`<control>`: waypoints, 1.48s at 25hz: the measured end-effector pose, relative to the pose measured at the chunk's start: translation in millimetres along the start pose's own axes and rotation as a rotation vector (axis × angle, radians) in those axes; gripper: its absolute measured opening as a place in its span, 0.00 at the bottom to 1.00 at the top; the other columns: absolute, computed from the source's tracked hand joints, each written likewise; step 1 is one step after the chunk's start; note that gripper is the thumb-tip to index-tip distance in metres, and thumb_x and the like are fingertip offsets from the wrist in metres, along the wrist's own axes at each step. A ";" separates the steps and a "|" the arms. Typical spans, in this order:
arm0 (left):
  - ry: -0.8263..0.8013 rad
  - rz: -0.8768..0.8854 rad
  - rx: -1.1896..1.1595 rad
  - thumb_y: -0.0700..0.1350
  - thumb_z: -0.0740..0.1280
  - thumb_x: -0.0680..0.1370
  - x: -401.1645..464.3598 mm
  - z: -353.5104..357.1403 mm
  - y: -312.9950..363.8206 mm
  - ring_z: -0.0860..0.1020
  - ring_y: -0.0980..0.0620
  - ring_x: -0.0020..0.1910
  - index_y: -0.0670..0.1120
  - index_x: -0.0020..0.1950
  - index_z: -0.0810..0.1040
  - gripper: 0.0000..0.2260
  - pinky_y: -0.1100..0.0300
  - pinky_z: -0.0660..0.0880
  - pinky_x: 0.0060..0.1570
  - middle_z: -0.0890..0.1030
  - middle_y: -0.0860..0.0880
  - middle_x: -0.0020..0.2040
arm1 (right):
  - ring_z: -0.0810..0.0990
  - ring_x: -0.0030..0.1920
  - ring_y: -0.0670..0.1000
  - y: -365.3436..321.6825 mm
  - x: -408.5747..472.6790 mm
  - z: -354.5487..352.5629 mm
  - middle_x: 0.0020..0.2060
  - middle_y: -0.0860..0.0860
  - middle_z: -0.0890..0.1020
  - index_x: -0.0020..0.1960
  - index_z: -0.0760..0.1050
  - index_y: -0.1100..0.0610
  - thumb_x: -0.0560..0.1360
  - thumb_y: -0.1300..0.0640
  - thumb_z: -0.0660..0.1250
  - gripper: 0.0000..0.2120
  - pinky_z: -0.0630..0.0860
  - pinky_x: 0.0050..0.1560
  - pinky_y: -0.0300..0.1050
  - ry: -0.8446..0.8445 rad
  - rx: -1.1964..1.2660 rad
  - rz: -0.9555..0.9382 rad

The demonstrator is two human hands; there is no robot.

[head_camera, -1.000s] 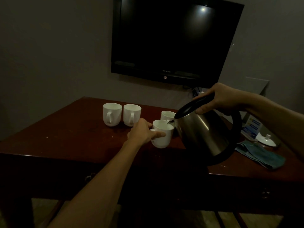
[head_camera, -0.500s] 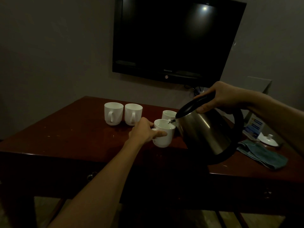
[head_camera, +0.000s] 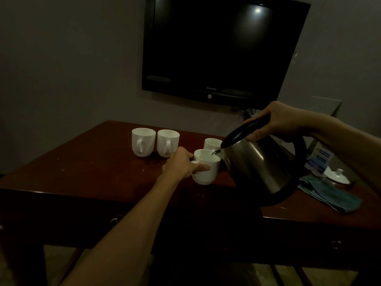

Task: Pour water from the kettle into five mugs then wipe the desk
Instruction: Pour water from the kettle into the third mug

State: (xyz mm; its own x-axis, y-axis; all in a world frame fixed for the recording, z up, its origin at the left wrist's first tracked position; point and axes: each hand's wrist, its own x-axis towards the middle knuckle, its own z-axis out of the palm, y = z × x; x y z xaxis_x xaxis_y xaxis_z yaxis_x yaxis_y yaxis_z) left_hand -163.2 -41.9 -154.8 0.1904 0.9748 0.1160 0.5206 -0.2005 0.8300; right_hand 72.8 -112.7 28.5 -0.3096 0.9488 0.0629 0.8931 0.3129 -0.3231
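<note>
**Kettle tipped over the near mug, three mugs in sight**

While the room is dim, the dark wooden desk (head_camera: 82, 162) shows clearly enough, so every place below is given from the kettle (head_camera: 259, 162) held above it. Farthest left of the kettle stand two white mugs (head_camera: 143, 141) (head_camera: 168, 142), side by side and nearly touching, handles turned toward the camera. Nearer the kettle, the left hand (head_camera: 181, 165) is wrapped around the handle side of a near mug (head_camera: 206, 167), thumb laid across its front wall. Just behind that mug, and partly hidden by the kettle's spout end, stands a far mug (head_camera: 212, 143). The steel kettle is tilted leftward, its spout over the near mug's rim; the right hand (head_camera: 276, 122) grips its black handle, fingers closed on it. The kettle's body blocks the desk behind it, so a fifth mug cannot be seen. Right of the kettle, a folded teal cloth (head_camera: 329, 196) lies on the desk, with a white lid (head_camera: 338, 176) and a printed card (head_camera: 318, 159) just beyond it. Above hangs a dark television (head_camera: 222, 48).
</note>
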 end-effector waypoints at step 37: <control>0.046 -0.024 0.010 0.55 0.77 0.69 -9.2 1.7 6.0 0.78 0.56 0.45 0.48 0.53 0.81 0.18 0.49 0.77 0.53 0.79 0.56 0.41 | 0.82 0.45 0.52 17.8 -5.3 8.5 0.44 0.51 0.84 0.61 0.80 0.51 0.68 0.52 0.76 0.21 0.78 0.48 0.46 0.082 0.119 0.014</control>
State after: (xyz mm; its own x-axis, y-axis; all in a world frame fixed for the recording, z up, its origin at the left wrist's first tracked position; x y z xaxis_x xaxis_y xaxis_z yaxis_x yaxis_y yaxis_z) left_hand -160.5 -52.2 -151.8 0.1396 0.9828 0.1212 0.5330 -0.1777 0.8272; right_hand 87.6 -112.5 14.5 -0.2655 0.9549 0.1328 0.8507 0.2968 -0.4338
